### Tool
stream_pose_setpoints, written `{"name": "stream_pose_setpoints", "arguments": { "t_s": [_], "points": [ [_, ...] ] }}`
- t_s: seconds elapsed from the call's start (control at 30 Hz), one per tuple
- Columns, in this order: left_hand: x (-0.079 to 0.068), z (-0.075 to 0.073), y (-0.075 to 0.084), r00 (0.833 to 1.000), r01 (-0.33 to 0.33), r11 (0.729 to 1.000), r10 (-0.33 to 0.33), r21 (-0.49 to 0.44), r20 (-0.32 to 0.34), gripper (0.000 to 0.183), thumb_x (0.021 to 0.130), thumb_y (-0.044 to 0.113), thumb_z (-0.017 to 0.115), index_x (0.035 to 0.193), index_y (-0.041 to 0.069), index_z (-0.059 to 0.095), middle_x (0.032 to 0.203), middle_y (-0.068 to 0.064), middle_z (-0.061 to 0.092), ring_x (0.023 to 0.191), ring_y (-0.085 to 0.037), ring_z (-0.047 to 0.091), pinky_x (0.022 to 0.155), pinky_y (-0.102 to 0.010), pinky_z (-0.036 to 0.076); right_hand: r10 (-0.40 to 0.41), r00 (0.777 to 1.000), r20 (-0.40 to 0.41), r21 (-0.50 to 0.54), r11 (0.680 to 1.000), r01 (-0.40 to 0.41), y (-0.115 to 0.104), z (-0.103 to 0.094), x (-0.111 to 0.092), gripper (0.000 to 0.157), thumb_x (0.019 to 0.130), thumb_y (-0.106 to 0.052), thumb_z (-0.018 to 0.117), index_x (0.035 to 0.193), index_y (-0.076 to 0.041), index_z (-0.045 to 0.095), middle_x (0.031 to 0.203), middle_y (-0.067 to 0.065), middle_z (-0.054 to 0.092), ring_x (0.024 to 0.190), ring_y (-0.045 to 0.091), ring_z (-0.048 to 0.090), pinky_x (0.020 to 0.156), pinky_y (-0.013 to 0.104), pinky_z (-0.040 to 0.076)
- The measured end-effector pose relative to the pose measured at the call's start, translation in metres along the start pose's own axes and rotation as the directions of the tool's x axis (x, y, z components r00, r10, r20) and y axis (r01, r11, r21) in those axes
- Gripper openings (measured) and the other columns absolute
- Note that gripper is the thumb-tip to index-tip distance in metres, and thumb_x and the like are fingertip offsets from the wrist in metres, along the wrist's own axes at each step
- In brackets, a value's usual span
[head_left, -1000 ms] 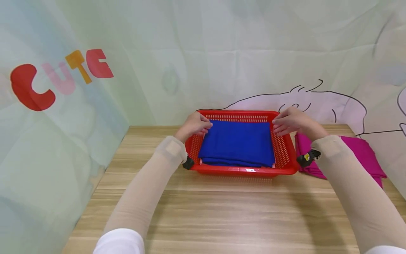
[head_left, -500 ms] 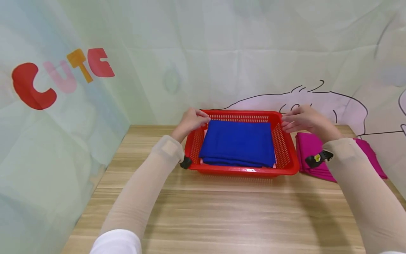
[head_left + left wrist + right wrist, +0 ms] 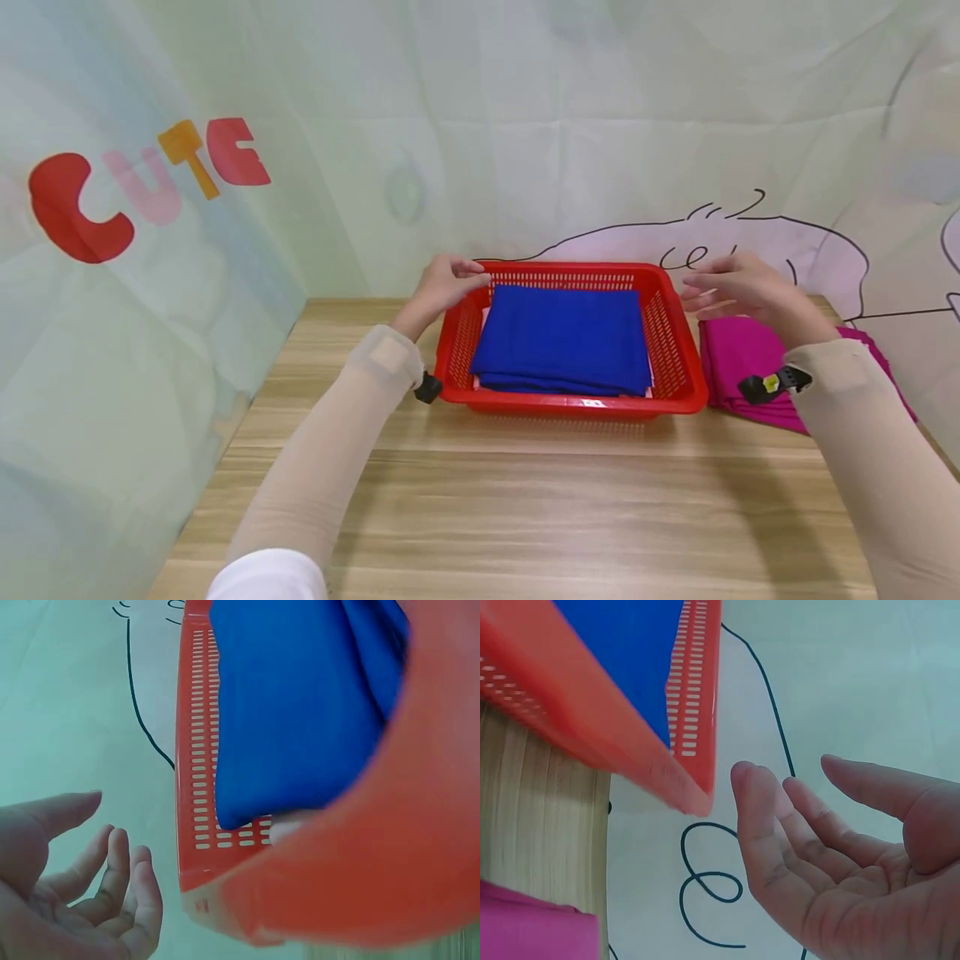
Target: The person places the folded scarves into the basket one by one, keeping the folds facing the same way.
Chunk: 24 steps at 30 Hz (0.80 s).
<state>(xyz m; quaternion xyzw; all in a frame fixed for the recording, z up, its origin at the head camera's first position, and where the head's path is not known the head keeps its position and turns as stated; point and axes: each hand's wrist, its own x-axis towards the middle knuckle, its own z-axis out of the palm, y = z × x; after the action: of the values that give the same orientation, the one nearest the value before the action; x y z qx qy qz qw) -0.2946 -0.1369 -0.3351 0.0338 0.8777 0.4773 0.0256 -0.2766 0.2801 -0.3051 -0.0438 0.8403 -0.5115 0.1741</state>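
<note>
A red plastic basket [image 3: 577,406] with slotted walls stands at the back of the table. Inside it lies a folded blue cloth [image 3: 566,337], and a little pale pink shows beneath its edges. My left hand [image 3: 442,287] is over the basket's back left corner, fingers loosely bent and holding nothing. In the left wrist view a gap shows between that hand [image 3: 94,881] and the red rim. Off the basket's right side hovers my right hand [image 3: 746,287], its fingers relaxed. The right wrist view shows the thumb and fingers [image 3: 759,817] apart, with nothing between them.
Folded magenta cloth [image 3: 738,358] lies on the table right of the basket, partly hidden by my right forearm. The wooden table [image 3: 525,500] ends at a printed fabric backdrop [image 3: 480,167] behind and left.
My right hand has moved right, away from the basket's right side, uncovering its rim. My left hand has drifted slightly left and up. The basket and blue cloth have stayed put.
</note>
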Motion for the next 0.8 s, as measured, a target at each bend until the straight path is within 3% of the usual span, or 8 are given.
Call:
{"name": "stream_pose_setpoints", "arguments": {
  "t_s": [0.23,0.33,0.6,0.8],
  "points": [
    [-0.002,-0.004,-0.008,0.998,-0.049,0.998,0.048,0.038,0.038,0.04,0.105,0.029,0.053,0.132,0.0,0.059,0.131,-0.017,0.058,0.121,-0.031,0.052,0.102,-0.044,0.045,-0.013,1.0,-0.019,-0.038,0.999,0.013,0.007,-0.003,-0.008,0.048,0.104,-0.021,0.055,0.133,0.016,0.044,0.093,0.002,0.071,0.081,0.015,0.072,0.076,0.037,0.061],
    [-0.004,-0.005,-0.009,0.999,-0.042,0.998,0.041,0.046,0.03,0.042,0.105,0.03,0.05,0.134,0.0,0.056,0.136,-0.018,0.055,0.127,-0.032,0.049,0.106,-0.046,0.043,-0.017,0.999,-0.027,-0.078,0.997,0.015,0.01,-0.005,-0.011,0.048,0.104,-0.021,0.054,0.132,0.017,0.044,0.091,0.0,0.071,0.08,0.013,0.071,0.076,0.037,0.061],
    [-0.007,-0.006,-0.017,0.999,0.025,0.999,-0.024,0.019,-0.046,0.039,0.104,0.027,0.053,0.132,0.0,0.054,0.136,-0.019,0.053,0.127,-0.033,0.049,0.102,-0.045,0.048,-0.024,0.998,-0.056,-0.092,0.996,0.019,0.02,-0.005,-0.018,0.047,0.103,-0.017,0.055,0.129,0.021,0.045,0.09,0.003,0.07,0.076,0.012,0.071,0.074,0.035,0.061],
    [-0.008,-0.007,-0.023,0.998,0.038,0.999,-0.037,0.013,-0.042,0.043,0.104,0.031,0.051,0.135,0.001,0.051,0.138,-0.02,0.051,0.127,-0.034,0.049,0.101,-0.046,0.048,-0.051,0.997,-0.064,-0.084,0.995,0.045,0.03,-0.004,-0.021,0.048,0.103,-0.016,0.056,0.128,0.023,0.044,0.092,0.004,0.071,0.076,0.012,0.071,0.072,0.034,0.061]
  ]
}}
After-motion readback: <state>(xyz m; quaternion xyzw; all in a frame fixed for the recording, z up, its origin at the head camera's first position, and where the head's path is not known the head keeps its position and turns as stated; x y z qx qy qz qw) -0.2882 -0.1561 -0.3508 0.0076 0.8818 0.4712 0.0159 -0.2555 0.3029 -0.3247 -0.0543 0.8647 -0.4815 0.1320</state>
